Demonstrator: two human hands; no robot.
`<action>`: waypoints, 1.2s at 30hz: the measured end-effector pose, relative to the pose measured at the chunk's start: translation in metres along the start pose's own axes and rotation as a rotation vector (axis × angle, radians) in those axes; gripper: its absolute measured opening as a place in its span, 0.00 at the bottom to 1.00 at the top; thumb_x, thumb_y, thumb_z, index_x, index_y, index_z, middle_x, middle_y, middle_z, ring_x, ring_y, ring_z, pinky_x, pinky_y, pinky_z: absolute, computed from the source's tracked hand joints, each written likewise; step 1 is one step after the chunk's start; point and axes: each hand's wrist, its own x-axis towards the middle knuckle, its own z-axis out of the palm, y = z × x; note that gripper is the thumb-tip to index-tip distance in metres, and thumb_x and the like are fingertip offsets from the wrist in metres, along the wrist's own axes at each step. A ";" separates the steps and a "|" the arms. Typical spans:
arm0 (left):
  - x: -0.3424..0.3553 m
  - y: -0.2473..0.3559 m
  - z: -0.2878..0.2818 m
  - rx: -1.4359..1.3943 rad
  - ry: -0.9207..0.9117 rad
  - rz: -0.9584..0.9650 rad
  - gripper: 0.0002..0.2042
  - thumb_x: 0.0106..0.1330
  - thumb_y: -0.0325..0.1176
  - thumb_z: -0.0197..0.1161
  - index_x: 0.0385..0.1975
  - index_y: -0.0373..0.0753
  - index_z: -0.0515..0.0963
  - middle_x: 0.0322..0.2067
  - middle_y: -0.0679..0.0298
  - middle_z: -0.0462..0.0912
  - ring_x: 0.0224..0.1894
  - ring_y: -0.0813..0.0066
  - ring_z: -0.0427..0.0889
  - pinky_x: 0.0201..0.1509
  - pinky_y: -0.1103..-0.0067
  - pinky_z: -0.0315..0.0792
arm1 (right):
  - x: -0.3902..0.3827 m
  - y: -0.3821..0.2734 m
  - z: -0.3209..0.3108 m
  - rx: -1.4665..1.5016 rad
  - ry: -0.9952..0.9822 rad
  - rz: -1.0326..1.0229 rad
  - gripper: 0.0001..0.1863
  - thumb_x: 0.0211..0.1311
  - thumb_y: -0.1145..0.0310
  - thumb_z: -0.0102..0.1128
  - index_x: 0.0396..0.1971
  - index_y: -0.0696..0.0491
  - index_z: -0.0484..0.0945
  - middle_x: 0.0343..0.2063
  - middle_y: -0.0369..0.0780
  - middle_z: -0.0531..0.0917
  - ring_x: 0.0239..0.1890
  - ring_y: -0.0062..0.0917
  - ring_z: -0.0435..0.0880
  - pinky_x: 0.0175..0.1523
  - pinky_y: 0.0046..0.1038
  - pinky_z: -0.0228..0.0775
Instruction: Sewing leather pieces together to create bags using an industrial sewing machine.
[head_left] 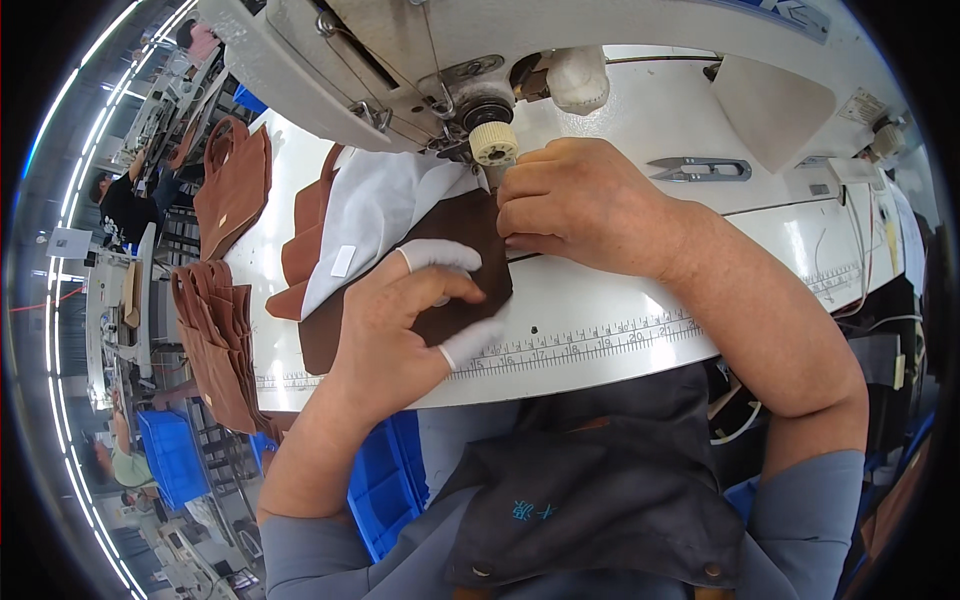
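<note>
A dark brown fabric piece (450, 225) lies on the white sewing table under the machine head, with a white lining cloth (375, 205) and reddish-brown fabric (310, 235) beside it on the left. My left hand (395, 310), white finger covers on a finger and the thumb, rests on the dark piece with finger and thumb apart. Close to the needle area, my right hand (590, 205) has its fingers curled together at the fabric's right edge. What its fingertips pinch is hidden. The needle itself is hard to make out behind the cream round knob (493, 143).
Grey thread snips (700, 169) lie right of my right hand. A printed ruler strip (600, 345) runs along the front edge. Brown bags (235, 185) and a brown stack (215, 340) sit at the left edge. Blue bins (172, 455) and other people at work are farther left.
</note>
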 end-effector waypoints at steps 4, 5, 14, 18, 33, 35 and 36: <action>-0.007 -0.013 -0.003 -0.222 0.020 -0.074 0.08 0.50 0.28 0.80 0.25 0.35 0.85 0.36 0.60 0.86 0.37 0.71 0.85 0.42 0.78 0.78 | 0.000 -0.001 -0.002 -0.017 0.009 0.000 0.09 0.47 0.68 0.70 0.21 0.51 0.76 0.24 0.36 0.78 0.33 0.34 0.82 0.38 0.38 0.75; -0.008 -0.017 -0.004 -0.301 0.023 -0.129 0.08 0.50 0.26 0.80 0.24 0.34 0.86 0.34 0.60 0.86 0.37 0.73 0.85 0.43 0.79 0.78 | 0.000 -0.001 -0.002 -0.017 0.009 -0.001 0.09 0.47 0.68 0.70 0.21 0.51 0.76 0.24 0.36 0.78 0.33 0.34 0.82 0.38 0.38 0.75; -0.012 -0.037 -0.011 -0.764 0.188 -0.231 0.08 0.53 0.21 0.77 0.30 0.33 0.84 0.39 0.61 0.86 0.39 0.79 0.83 0.44 0.81 0.77 | 0.000 -0.003 -0.006 -0.105 -0.047 -0.017 0.08 0.49 0.68 0.66 0.18 0.50 0.75 0.23 0.34 0.78 0.32 0.32 0.82 0.36 0.36 0.75; -0.012 -0.038 -0.016 -0.701 0.327 -0.211 0.08 0.58 0.23 0.75 0.32 0.33 0.82 0.39 0.63 0.85 0.36 0.83 0.80 0.44 0.85 0.73 | 0.000 -0.002 -0.008 -0.115 -0.061 -0.036 0.07 0.49 0.68 0.64 0.18 0.50 0.76 0.24 0.34 0.78 0.32 0.32 0.82 0.36 0.36 0.75; 0.021 -0.023 -0.023 -0.568 0.407 -0.157 0.07 0.74 0.31 0.60 0.38 0.37 0.70 0.31 0.74 0.72 0.34 0.88 0.68 0.40 0.88 0.62 | 0.001 -0.021 -0.023 0.032 -0.319 0.148 0.19 0.47 0.69 0.61 0.43 0.54 0.79 0.30 0.42 0.83 0.28 0.41 0.81 0.33 0.39 0.73; 0.029 -0.025 -0.019 -0.338 0.437 -0.089 0.07 0.74 0.32 0.61 0.39 0.37 0.70 0.30 0.71 0.73 0.33 0.84 0.70 0.39 0.85 0.65 | 0.003 -0.022 -0.022 0.020 -0.349 0.166 0.19 0.48 0.68 0.60 0.44 0.54 0.80 0.30 0.42 0.83 0.27 0.41 0.81 0.33 0.39 0.73; 0.032 -0.025 -0.017 -0.222 0.450 -0.058 0.08 0.73 0.32 0.61 0.39 0.36 0.70 0.30 0.70 0.74 0.32 0.81 0.71 0.39 0.83 0.66 | 0.004 -0.022 -0.020 0.054 -0.291 0.116 0.16 0.50 0.66 0.59 0.40 0.53 0.81 0.28 0.42 0.82 0.27 0.41 0.82 0.32 0.40 0.73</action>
